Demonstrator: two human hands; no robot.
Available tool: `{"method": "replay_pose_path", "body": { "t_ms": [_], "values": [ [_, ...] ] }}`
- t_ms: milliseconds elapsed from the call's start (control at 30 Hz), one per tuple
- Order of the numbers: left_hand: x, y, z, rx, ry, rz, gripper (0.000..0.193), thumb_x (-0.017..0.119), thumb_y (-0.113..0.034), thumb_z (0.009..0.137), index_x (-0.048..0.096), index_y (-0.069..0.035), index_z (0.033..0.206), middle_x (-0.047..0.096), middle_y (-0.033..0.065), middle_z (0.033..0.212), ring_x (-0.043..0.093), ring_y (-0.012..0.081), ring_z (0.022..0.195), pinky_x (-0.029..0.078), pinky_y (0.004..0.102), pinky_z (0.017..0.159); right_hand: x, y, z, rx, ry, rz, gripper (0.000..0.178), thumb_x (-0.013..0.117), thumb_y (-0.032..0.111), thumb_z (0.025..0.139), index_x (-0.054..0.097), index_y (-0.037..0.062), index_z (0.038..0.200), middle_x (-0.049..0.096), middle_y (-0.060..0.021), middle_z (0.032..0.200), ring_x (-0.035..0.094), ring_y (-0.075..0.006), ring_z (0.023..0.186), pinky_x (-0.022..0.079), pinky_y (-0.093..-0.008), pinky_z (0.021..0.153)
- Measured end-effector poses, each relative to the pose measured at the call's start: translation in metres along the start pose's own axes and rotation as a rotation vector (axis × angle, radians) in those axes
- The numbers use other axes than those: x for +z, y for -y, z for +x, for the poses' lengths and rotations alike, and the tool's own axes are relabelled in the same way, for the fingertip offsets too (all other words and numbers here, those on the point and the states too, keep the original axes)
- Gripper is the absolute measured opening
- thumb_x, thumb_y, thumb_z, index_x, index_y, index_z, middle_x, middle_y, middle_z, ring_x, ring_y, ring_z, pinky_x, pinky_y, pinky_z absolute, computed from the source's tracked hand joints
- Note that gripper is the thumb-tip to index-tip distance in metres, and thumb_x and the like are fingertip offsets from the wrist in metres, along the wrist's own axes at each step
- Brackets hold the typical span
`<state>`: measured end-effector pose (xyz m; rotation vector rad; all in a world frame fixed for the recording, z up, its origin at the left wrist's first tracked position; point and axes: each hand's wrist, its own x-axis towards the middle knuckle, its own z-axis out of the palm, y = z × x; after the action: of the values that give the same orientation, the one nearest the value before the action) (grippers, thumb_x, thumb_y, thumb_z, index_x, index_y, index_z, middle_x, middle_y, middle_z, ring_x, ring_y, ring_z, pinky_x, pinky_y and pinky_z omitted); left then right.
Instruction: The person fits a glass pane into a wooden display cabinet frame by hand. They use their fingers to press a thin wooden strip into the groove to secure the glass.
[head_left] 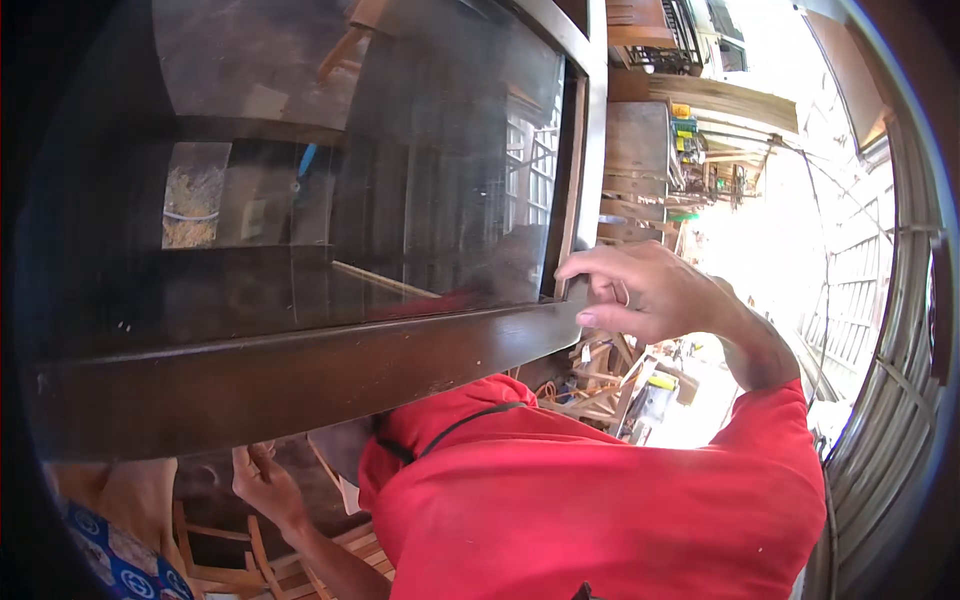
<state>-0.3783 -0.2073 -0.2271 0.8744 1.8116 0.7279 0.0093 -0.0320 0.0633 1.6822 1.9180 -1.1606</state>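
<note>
There's the large, dark brown wooden frame [300, 365] with its glossy dark glass panel [430, 210], spread right across in front of the red shirt [600, 510]. The right hand [650, 290] curls at its near right corner, thumb and forefinger apart; the left hand [265, 488] is under the lower rail, fingertips hidden. Whether either grips, I can't tell.
</note>
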Motion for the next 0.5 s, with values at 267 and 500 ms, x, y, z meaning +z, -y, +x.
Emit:
{"method": "replay_pose_path", "body": {
  "t_ms": [267, 500],
  "values": [
    [-0.013, 0.000, 0.017, 0.356, 0.090, 0.346, 0.021, 0.055, -0.002, 0.102, 0.065, 0.009, 0.116, 0.074, 0.0119, 0.091, 0.069, 0.0187, 0.079, 0.055, 0.0342, 0.072, -0.036, 0.006, 0.043, -0.030, 0.497, -0.132, 0.027, 0.067, 0.028, 0.096, 0.058, 0.0116, 0.116, 0.062, -0.0143, 0.062, 0.063, -0.0399, 0.063, 0.045, -0.0512, 0.061],
    [-0.013, -0.020, 0.017, 0.338, 0.051, 0.484, 0.021, 0.059, -0.003, 0.095, 0.066, 0.008, 0.111, 0.074, 0.0139, 0.089, 0.069, 0.0256, 0.076, 0.054, 0.0374, 0.071, -0.033, -0.009, 0.062, -0.076, 0.641, -0.056, 0.022, 0.066, 0.027, 0.098, 0.060, 0.0069, 0.104, 0.064, -0.0127, 0.063, 0.068, -0.0340, 0.067, 0.049, -0.0464, 0.062]
  ]
}}
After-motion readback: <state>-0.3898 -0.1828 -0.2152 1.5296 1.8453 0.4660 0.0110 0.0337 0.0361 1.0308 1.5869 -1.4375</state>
